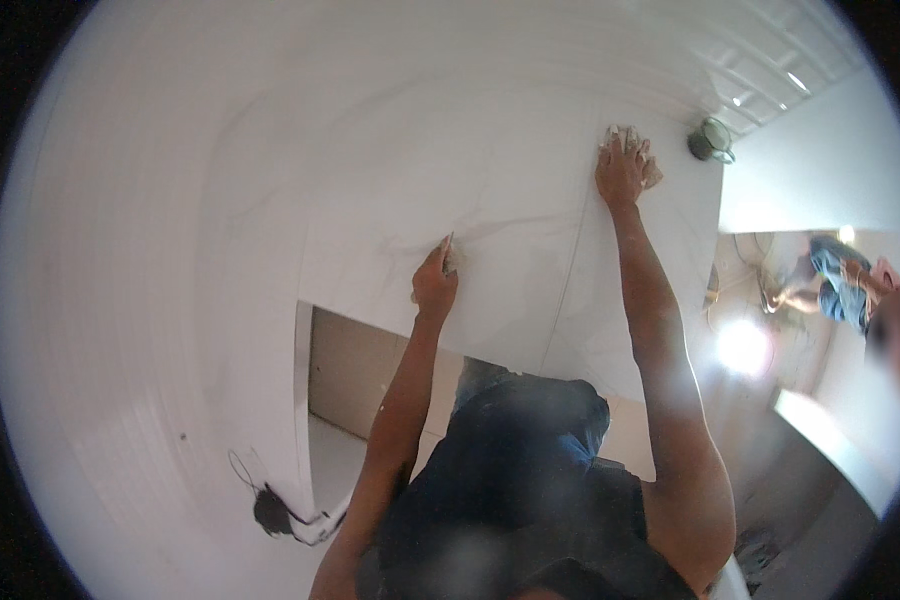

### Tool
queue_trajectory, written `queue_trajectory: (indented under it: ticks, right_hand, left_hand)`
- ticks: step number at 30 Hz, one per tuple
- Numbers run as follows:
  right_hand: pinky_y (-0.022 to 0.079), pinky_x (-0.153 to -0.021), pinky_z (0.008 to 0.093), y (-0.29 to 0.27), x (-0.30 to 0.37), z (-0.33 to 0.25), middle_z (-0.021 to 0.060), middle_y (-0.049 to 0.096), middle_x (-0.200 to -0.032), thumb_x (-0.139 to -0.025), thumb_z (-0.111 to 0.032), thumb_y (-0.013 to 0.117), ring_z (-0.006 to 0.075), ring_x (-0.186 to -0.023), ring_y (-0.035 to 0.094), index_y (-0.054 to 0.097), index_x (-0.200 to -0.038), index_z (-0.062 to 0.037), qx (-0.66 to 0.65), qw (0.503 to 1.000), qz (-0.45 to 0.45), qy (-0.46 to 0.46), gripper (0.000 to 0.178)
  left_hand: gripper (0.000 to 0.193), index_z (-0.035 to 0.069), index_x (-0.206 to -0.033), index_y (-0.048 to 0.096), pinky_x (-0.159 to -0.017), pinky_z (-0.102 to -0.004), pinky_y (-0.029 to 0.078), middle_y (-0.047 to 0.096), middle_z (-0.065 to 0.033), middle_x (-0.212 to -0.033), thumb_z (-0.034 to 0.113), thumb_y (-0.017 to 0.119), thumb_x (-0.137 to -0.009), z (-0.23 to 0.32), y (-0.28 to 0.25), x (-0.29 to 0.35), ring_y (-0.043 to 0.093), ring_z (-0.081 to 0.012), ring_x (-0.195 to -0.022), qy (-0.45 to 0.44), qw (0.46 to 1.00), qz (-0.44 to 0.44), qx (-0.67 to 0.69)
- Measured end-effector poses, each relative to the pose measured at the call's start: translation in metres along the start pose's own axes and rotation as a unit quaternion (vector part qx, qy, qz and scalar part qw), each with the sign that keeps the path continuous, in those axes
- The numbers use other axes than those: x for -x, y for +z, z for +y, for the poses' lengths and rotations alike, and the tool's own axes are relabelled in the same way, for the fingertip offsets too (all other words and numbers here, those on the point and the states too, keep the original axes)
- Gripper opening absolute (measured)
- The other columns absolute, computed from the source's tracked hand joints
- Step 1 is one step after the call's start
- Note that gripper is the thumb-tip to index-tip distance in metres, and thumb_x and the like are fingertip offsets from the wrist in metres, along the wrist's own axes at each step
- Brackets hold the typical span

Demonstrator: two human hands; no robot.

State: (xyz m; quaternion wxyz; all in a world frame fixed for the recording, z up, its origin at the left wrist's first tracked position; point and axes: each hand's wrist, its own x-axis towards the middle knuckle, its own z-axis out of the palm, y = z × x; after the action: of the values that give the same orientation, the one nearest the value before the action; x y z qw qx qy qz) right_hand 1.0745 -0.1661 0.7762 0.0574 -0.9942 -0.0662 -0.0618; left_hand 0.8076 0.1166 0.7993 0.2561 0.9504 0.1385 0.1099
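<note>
A broad white slab with faint grey veins (pixel 500 170) stretches in front of me, with a thin seam running through it. My right hand (pixel 622 172) reaches far out and presses a crumpled tan cloth (pixel 654 175) against the slab; white residue coats its fingers. Nearer, to the left, my left hand (pixel 434 285) is closed by the slab's surface. Something small and pale with a thin edge shows at its fingertips, too small to name. Beyond my right hand, close to the slab's right edge, is a greenish mug (pixel 710 141) with a handle.
A rectangular opening (pixel 355 370) cuts into the slab beside my left forearm. Black and white cables (pixel 273 510) poke out at lower left. White tiles (pixel 770 50) line the far right. Past the slab's right edge are a bright lamp (pixel 744 347) and another person (pixel 845 280).
</note>
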Motion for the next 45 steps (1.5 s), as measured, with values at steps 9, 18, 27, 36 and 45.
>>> queue_trajectory:
  ticks: [9,18,27,36,45]
  right_hand:
    - [0.018,-0.112,0.0616,-0.035,0.238,-0.203,0.018,0.037,-0.147,-0.093,-0.015,0.045,0.0396,-0.133,0.037,0.044,-0.138,-0.0098,-0.256,0.832,-0.16,-0.466,0.045]
    - [0.03,-0.109,0.0452,-0.016,0.203,0.034,0.0131,0.049,-0.135,-0.099,-0.028,0.037,0.0264,-0.123,0.047,0.041,-0.139,-0.0044,0.166,0.978,0.123,-0.017,0.047]
    - [0.041,-0.084,0.0508,0.036,0.179,-0.356,0.0156,0.056,-0.122,-0.093,-0.029,0.051,0.0327,-0.104,0.056,0.054,-0.122,-0.0062,0.178,0.979,0.041,-0.095,0.037]
    - [0.015,-0.111,0.0593,-0.024,0.242,-0.474,0.0181,0.038,-0.146,-0.091,-0.026,0.055,0.0371,-0.139,0.027,0.047,-0.135,-0.0117,-0.367,0.847,-0.18,-0.34,0.047]
    - [0.042,-0.099,0.048,-0.258,0.3,-0.346,0.0292,0.053,-0.126,-0.093,-0.031,0.057,0.0436,-0.113,0.055,0.017,-0.148,-0.0042,-0.548,0.765,-0.308,-0.143,0.073]
  left_hand:
    - [0.029,-0.003,-0.093,0.063,-0.06,-0.0302,0.045,0.063,-0.0062,-0.075,0.022,0.049,-0.099,-0.073,-0.112,0.111,0.058,-0.014,-0.067,-0.375,0.863,0.255,0.222]
    - [0.034,0.005,-0.073,0.052,-0.044,-0.0287,0.031,0.046,0.0018,-0.059,0.026,0.05,-0.099,-0.151,-0.199,0.204,0.043,-0.0086,-0.05,-0.508,0.761,0.343,0.214]
    - [0.026,0.003,-0.089,0.058,-0.044,-0.022,0.031,0.051,0.0009,-0.067,0.025,0.049,-0.1,-0.201,-0.279,0.165,0.043,-0.0041,-0.054,-0.486,0.733,0.333,0.341]
    - [0.017,0.007,-0.103,0.052,-0.049,-0.0222,0.036,0.044,0.0027,-0.073,0.023,0.049,-0.101,-0.186,-0.3,0.092,0.041,-0.0071,-0.058,-0.329,0.733,0.15,0.577]
    - [0.011,0.012,-0.098,0.05,-0.066,-0.0298,0.044,0.042,0.002,-0.074,0.023,0.052,-0.099,-0.06,-0.262,0.072,0.046,-0.0139,-0.069,-0.275,0.578,-0.023,0.768]
